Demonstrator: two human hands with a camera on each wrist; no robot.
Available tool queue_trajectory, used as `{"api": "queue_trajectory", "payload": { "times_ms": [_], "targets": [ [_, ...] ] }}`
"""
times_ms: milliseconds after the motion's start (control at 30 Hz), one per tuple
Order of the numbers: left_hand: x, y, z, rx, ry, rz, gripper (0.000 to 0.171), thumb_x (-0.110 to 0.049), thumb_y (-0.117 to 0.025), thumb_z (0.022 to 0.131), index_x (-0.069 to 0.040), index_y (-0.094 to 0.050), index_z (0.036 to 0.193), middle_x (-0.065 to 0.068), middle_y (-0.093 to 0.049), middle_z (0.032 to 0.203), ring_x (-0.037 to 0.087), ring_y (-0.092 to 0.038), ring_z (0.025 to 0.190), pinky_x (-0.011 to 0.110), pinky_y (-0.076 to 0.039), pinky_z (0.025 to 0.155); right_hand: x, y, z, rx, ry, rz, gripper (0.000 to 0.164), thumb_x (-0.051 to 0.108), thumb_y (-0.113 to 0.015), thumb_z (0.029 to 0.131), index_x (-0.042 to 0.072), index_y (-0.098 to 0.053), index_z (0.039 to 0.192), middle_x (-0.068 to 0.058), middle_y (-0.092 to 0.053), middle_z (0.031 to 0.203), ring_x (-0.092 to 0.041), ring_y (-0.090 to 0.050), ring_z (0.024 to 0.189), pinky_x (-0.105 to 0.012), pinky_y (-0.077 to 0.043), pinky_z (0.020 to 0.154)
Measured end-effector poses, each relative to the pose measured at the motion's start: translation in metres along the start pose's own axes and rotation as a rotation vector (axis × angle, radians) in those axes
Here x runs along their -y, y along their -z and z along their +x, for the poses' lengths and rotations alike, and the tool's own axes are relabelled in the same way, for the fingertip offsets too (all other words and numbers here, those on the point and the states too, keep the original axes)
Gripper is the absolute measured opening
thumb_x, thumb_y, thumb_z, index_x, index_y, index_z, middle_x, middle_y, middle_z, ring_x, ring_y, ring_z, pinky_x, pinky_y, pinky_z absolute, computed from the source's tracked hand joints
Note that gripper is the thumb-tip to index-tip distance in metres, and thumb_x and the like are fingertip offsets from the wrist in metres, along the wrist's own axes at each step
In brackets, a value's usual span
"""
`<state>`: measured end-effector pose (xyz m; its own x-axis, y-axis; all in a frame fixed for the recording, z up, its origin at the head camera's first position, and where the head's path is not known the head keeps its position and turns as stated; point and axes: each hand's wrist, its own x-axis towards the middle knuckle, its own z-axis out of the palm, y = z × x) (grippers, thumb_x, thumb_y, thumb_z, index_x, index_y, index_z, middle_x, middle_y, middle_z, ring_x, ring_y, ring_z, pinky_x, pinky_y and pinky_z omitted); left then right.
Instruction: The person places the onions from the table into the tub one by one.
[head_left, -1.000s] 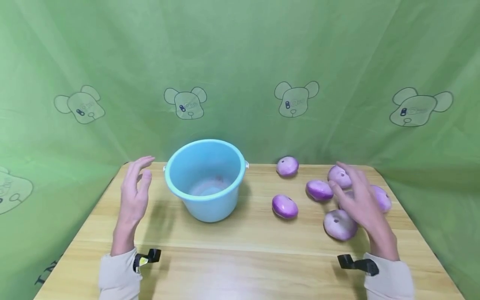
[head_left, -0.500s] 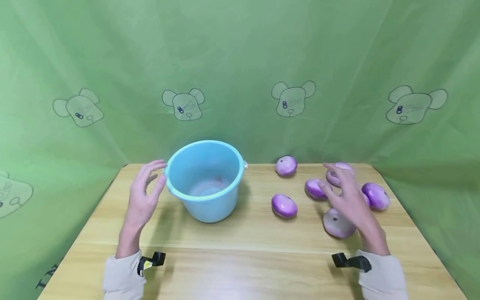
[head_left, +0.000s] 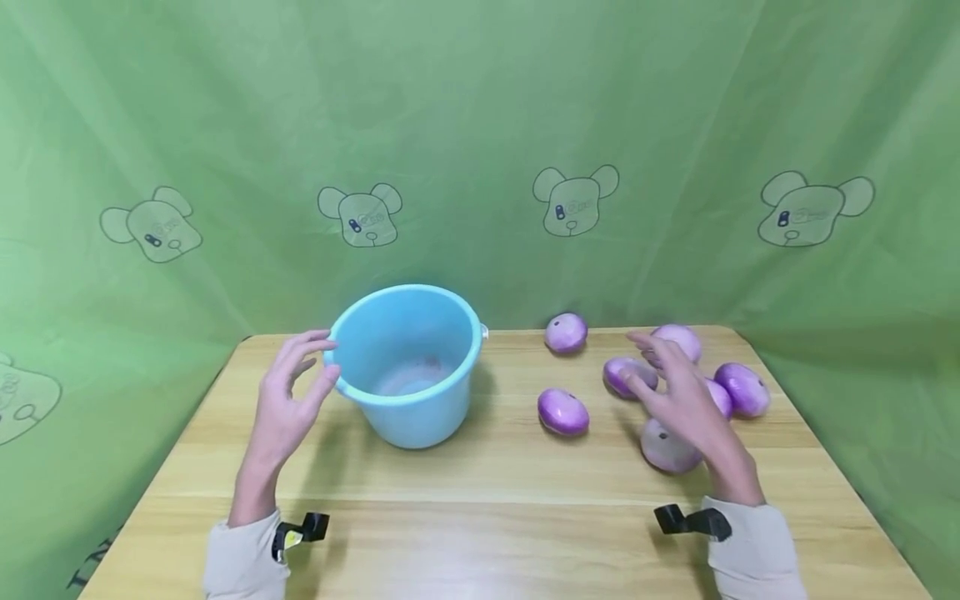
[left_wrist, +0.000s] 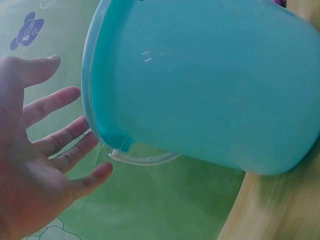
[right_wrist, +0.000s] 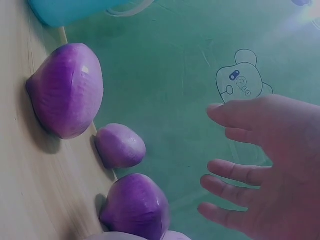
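The left hand [head_left: 288, 412] has its fingers spread, holding nothing, at the rim of the blue bucket [head_left: 416, 423], where contact cannot be determined; the right hand [head_left: 684, 402], likewise spread and holding nothing, is positioned over the purple onions [head_left: 742, 390] clustered at the right of the wooden table [head_left: 472, 533]. A sideways push on the rim could tip the bucket, and a fingertip striking a rounded onion could roll it off the edge. Visible count: one bucket, seven onions, two hands.
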<state>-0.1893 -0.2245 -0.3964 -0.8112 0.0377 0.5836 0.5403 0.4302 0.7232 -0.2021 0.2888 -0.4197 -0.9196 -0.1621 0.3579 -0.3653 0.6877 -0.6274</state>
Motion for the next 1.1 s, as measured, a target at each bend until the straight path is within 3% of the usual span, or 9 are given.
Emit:
{"api": "queue_trajectory", "payload": {
  "times_ms": [133, 367, 500, 600, 833, 1100],
  "targets": [
    [-0.003, -0.003, 0.001, 0.011, -0.011, 0.044, 0.028, -0.001, -0.074, 0.092, -0.007, -0.071, 0.120, 0.012, -0.058, 0.140, 0.028, -0.049, 0.134, 0.059, -0.043, 0.110, 0.001, -0.003, 0.001, -0.001, 0.033, -0.010, 0.054, 0.021, -0.066, 0.102, 0.004, -0.046, 0.150, -0.022, -0.049, 0.147, -0.048, -0.048, 0.131, -0.072, -0.041, 0.105],
    [-0.033, -0.007, 0.003, 0.032, -0.022, 0.058, 0.028, 0.003, -0.078, 0.087, 0.003, -0.070, 0.114, 0.026, -0.058, 0.134, 0.044, -0.048, 0.132, 0.068, -0.030, 0.115, 0.006, -0.005, 0.001, 0.003, 0.044, -0.021, 0.052, 0.015, -0.069, 0.100, 0.003, -0.050, 0.147, -0.022, -0.051, 0.145, -0.046, -0.053, 0.126, -0.070, -0.040, 0.108],
    [-0.038, -0.005, 0.002, 0.051, -0.025, 0.059, 0.028, 0.003, -0.079, 0.085, 0.004, -0.070, 0.112, 0.026, -0.057, 0.135, 0.047, -0.048, 0.131, 0.070, -0.030, 0.114, 0.009, -0.007, 0.002, 0.012, 0.027, -0.013, 0.053, 0.018, -0.070, 0.099, 0.005, -0.051, 0.146, -0.021, -0.051, 0.144, -0.046, -0.054, 0.126, -0.070, -0.040, 0.108],
    [-0.035, -0.003, 0.001, 0.070, -0.019, 0.060, 0.030, 0.003, -0.082, 0.083, 0.001, -0.071, 0.111, 0.024, -0.057, 0.136, 0.044, -0.047, 0.132, 0.068, -0.031, 0.114, 0.010, -0.010, 0.002, 0.020, 0.021, -0.012, 0.053, 0.022, -0.070, 0.100, 0.005, -0.051, 0.146, -0.020, -0.052, 0.142, -0.046, -0.053, 0.127, -0.072, -0.041, 0.106],
    [-0.005, 0.003, -0.002, 0.132, -0.047, 0.068, 0.043, -0.003, -0.092, 0.074, -0.014, -0.074, 0.111, 0.012, -0.056, 0.141, 0.032, -0.045, 0.136, 0.061, -0.032, 0.115, 0.011, -0.015, 0.003, 0.019, 0.055, -0.021, 0.050, 0.021, -0.069, 0.100, 0.005, -0.053, 0.145, -0.020, -0.055, 0.138, -0.045, -0.054, 0.124, -0.070, -0.043, 0.105],
    [-0.006, 0.003, -0.003, 0.168, -0.066, 0.087, 0.042, -0.007, -0.094, 0.072, -0.017, -0.075, 0.109, 0.010, -0.057, 0.136, 0.032, -0.046, 0.135, 0.062, -0.034, 0.114, 0.015, -0.024, 0.003, 0.062, 0.044, -0.028, 0.051, 0.025, -0.068, 0.101, 0.006, -0.052, 0.146, -0.019, -0.057, 0.133, -0.042, -0.055, 0.124, -0.067, -0.042, 0.108]
  ]
}}
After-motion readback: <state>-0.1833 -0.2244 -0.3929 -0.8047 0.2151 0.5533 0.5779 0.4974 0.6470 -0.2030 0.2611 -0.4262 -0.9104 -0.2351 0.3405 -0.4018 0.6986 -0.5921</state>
